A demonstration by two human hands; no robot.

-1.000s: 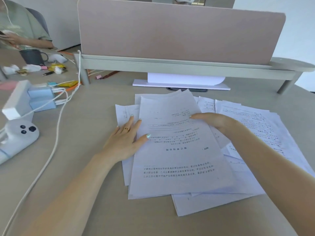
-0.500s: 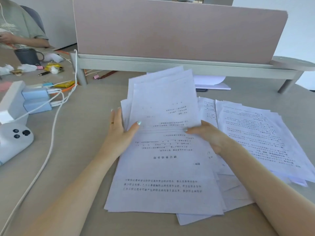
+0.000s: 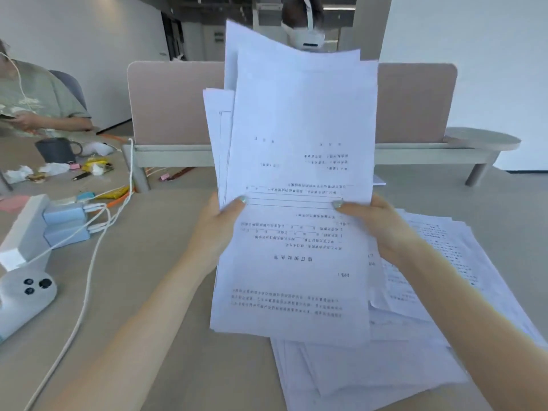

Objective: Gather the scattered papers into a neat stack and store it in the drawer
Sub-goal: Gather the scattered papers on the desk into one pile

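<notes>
A bundle of white printed papers [image 3: 299, 161] stands nearly upright in front of me, its sheets uneven at the top and left edges. My left hand [image 3: 215, 232] grips the bundle's left edge, thumb on the front sheet. My right hand [image 3: 382, 226] grips the right edge the same way. More loose papers [image 3: 430, 277] lie spread on the desk under and to the right of my right arm. No drawer is in view.
A pink desk divider [image 3: 175, 105] on a grey shelf stands behind the papers. At the left lie a white cable [image 3: 89, 277], blue chargers [image 3: 65, 223], a white power block and a white controller [image 3: 26, 295]. Another person sits far left beside a dark mug [image 3: 56, 149].
Both hands have lifted the gathered sheets off the desk and tilted them upright. The view has tipped upward, showing the room beyond the divider.
</notes>
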